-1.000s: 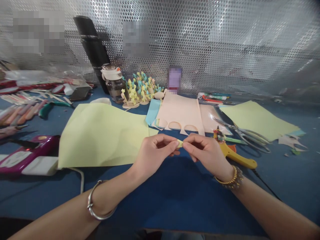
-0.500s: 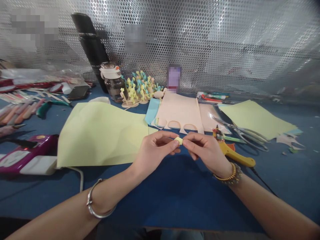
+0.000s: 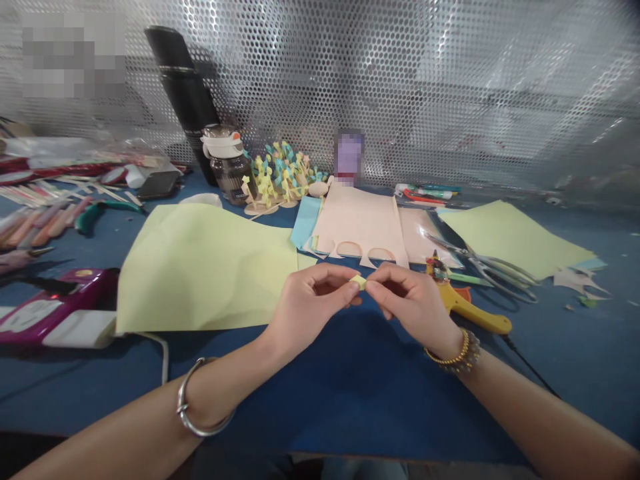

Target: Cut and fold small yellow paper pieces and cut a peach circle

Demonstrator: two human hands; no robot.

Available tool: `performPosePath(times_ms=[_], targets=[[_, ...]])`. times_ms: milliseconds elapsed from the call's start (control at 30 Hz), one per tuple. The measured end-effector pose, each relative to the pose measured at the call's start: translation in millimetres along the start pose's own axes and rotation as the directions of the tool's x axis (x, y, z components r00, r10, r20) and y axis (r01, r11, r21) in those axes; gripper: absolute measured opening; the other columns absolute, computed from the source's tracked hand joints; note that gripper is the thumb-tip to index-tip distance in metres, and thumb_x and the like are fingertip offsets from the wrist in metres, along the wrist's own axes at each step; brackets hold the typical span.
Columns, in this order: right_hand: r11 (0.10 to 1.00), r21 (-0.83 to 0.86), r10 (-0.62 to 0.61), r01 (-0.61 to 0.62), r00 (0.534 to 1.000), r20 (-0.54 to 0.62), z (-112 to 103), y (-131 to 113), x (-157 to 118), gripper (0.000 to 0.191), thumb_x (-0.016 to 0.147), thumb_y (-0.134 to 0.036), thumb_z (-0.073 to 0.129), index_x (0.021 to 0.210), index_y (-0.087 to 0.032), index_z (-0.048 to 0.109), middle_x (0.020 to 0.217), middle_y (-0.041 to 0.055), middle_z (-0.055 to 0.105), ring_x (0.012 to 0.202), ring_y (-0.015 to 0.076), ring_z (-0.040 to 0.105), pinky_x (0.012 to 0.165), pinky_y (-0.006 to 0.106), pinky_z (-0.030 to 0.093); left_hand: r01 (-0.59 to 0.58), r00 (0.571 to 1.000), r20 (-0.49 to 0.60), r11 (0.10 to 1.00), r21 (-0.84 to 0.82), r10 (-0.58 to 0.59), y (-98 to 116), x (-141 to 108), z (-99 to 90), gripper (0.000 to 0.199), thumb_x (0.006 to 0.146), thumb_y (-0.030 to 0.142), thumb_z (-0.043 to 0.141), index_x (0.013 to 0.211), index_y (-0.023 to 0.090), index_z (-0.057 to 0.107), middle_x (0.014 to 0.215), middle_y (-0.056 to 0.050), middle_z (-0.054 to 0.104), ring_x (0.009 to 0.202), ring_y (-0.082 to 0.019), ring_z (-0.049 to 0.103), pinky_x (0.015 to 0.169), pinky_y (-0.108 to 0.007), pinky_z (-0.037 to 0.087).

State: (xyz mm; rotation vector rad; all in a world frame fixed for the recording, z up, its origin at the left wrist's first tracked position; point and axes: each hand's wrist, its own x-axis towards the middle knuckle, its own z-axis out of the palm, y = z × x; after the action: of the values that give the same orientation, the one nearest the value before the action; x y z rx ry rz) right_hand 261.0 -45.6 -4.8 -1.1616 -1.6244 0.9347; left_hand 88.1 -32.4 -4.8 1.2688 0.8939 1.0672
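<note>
Between the fingertips of both hands is a small piece of yellow paper [image 3: 359, 282], held above the front part of the blue table. My left hand [image 3: 315, 293] pinches it from the left between thumb and fingers. From the right, my right hand [image 3: 413, 297] pinches its other end. Part of the piece is hidden by the fingers, so its full shape does not show. A large yellow sheet [image 3: 205, 273] lies left of my left hand. Just beyond the hands is a pale pink sheet [image 3: 360, 217] with rounded cut-outs along its near edge.
A yellow-handled tool [image 3: 477, 315] and scissors [image 3: 493, 267] lie right of my right hand. More yellow sheets [image 3: 517, 237] rest farther right. Behind stand a bottle [image 3: 230, 173] and small paper stars on stems [image 3: 283, 173]. A purple power strip [image 3: 60, 307] is at left.
The hands stay in almost the same place, both pinching the yellow paper piece. It appears slightly turned between the fingertips. Nothing else on the table has visibly moved.
</note>
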Motion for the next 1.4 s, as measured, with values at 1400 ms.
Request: performPosePath(times_ms=[1400], targets=[[0.999,0.041,-0.013,0.015,0.998,-0.057,6.7,0.5,-0.6,0.019,0.084,-0.032,0.061,0.072,-0.018,0.063,0.061,-0.0046,0.051,0.043,0.0046,0.043,0.042,0.020,0.036,-0.091,0.995,-0.022,0.995,0.048,0.092,-0.9,0.8,-1.3,0.020,0.076,0.025,0.069,0.094,0.018,0.063,0.074,0.000,0.068,0.068,-0.013,0.067,0.067,-0.024,0.054]])
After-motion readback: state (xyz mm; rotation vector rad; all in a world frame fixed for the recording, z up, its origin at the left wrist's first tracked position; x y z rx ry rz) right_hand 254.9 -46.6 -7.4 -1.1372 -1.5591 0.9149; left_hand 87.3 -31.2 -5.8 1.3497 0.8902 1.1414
